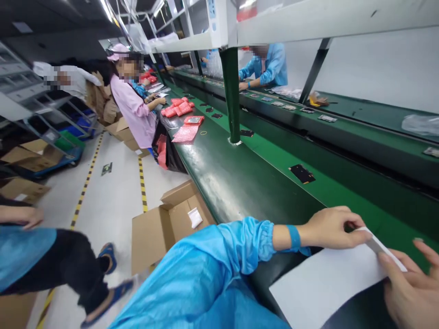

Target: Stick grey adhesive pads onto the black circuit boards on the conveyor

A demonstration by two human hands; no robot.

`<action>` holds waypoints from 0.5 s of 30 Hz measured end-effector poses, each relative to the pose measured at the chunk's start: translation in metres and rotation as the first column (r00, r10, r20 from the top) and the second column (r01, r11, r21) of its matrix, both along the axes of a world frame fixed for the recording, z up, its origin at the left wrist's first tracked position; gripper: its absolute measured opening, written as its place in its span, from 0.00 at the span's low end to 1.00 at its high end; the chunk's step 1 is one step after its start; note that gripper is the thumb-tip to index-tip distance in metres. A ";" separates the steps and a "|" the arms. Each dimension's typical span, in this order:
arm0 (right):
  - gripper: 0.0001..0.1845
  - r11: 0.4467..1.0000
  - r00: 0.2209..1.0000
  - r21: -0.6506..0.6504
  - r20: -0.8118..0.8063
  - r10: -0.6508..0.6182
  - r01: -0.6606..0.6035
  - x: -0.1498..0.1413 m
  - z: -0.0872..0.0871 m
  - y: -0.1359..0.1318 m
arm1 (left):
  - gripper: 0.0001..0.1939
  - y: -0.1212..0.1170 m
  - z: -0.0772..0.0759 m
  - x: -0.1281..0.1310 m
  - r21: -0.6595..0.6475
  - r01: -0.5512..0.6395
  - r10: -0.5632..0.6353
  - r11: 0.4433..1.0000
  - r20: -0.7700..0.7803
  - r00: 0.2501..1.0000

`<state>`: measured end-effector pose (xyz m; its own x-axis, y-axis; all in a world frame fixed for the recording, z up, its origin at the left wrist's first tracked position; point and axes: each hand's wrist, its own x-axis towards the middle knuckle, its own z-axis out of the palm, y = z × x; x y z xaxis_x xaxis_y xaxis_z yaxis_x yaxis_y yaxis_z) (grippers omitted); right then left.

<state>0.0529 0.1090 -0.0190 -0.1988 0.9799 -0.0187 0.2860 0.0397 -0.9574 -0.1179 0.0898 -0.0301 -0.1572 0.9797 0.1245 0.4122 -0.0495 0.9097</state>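
A white sheet (329,283) slants over the dark green bench at the lower right, with a narrow greyish strip along its upper edge. My left hand (338,228), below a blue wristband and blue sleeve, pinches the far corner of this sheet between thumb and fingers. At the strip's near end, my right hand (408,283) grips the edge between thumb and fingers, with one finger raised. It is partly cut off by the frame. The nearest other part is a flat black piece (302,173) on the green belt beyond my left hand.
Red bubble-wrap packs (180,107) and a pink bubble-wrap sheet (185,134) lie farther along the bench (219,169). A green post (230,96) rises at its far edge. Below left stands an open carton (151,237). A person (41,256) walks past; other people work farther off.
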 end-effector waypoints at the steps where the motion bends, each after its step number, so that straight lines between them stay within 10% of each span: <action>1: 0.47 1.000 1.000 0.028 -0.005 -0.006 0.006 0.005 -0.005 0.001 | 0.10 0.003 -0.007 0.006 -0.018 -0.005 0.007 1.000 0.059 0.998; 6: 0.45 0.994 1.000 0.109 -0.030 0.001 0.002 0.017 -0.046 0.013 | 0.12 0.001 -0.031 0.010 -0.074 0.050 -0.042 0.996 0.103 0.994; 15: 0.37 0.972 0.967 0.207 -0.201 0.153 -0.111 0.003 -0.054 0.019 | 0.21 -0.003 -0.008 -0.019 0.009 -0.001 -0.001 1.000 0.223 0.975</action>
<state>0.0560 0.1283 -0.0729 -0.3051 0.9253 0.2253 0.0545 0.2532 -0.9659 -0.1370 0.0869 -0.0382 -0.1820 0.9787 0.0949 0.1993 -0.0578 0.9782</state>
